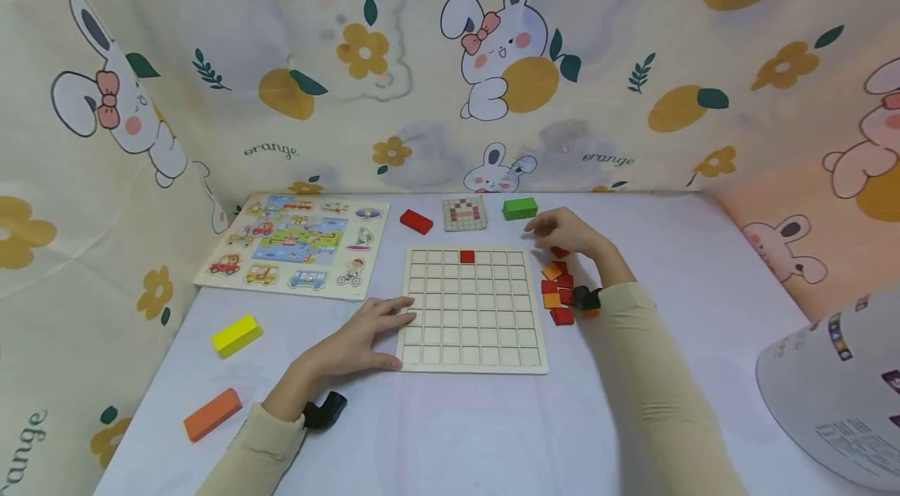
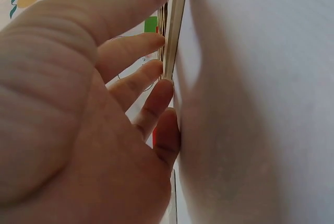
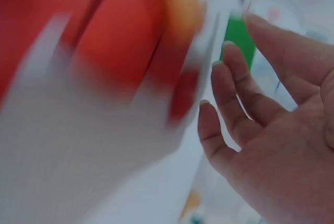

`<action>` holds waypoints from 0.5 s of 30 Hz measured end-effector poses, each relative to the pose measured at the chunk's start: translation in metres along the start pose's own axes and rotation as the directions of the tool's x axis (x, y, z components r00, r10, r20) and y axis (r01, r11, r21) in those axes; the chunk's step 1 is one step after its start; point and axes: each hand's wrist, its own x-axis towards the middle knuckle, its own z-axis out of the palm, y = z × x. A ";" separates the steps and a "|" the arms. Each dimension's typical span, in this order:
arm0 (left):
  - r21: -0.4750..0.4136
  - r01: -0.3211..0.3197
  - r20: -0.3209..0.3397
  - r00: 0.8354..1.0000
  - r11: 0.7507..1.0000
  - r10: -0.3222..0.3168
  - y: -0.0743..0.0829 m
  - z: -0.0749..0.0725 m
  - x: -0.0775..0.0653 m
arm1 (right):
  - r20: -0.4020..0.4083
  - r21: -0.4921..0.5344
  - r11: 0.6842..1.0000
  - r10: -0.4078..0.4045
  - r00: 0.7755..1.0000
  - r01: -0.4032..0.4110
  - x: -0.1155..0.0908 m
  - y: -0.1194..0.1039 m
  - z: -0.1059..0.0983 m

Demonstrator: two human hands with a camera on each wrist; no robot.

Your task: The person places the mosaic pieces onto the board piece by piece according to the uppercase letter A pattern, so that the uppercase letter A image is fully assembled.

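A square wooden grid board (image 1: 471, 316) lies in the middle of the table, with one red square tile (image 1: 467, 256) in its top row. The fingers and thumb of my left hand (image 1: 369, 336) rest along the board's left edge; in the left wrist view the hand (image 2: 120, 114) touches that edge with fairly straight fingers. My right hand (image 1: 566, 232) hovers past the board's top right corner, over the far end of a pile of red and orange tiles (image 1: 566, 283). Seen from the right wrist, its fingers (image 3: 224, 85) are loosely bent, and nothing shows between them.
Behind the board lie a red block (image 1: 416, 222), a small pattern card (image 1: 464, 213) and a green block (image 1: 520, 208). A picture puzzle board (image 1: 295, 246), a yellow block (image 1: 237, 336) and an orange block (image 1: 212, 415) are on the left. A white tub (image 1: 837, 394) stands right.
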 end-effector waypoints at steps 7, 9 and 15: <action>0.013 -0.010 -0.007 1.000 1.000 0.010 -0.003 0.002 0.000 | 0.060 -0.068 0.993 0.097 0.993 -0.093 -0.019 0.033 -0.020; 0.016 -0.011 -0.009 1.000 1.000 0.011 -0.004 0.002 0.000 | 0.057 -0.085 0.992 0.096 0.994 -0.091 -0.021 0.035 -0.020; 0.006 -0.003 -0.007 1.000 1.000 0.003 -0.003 0.001 0.000 | 0.007 -0.055 0.996 0.066 0.998 -0.065 -0.019 0.031 -0.017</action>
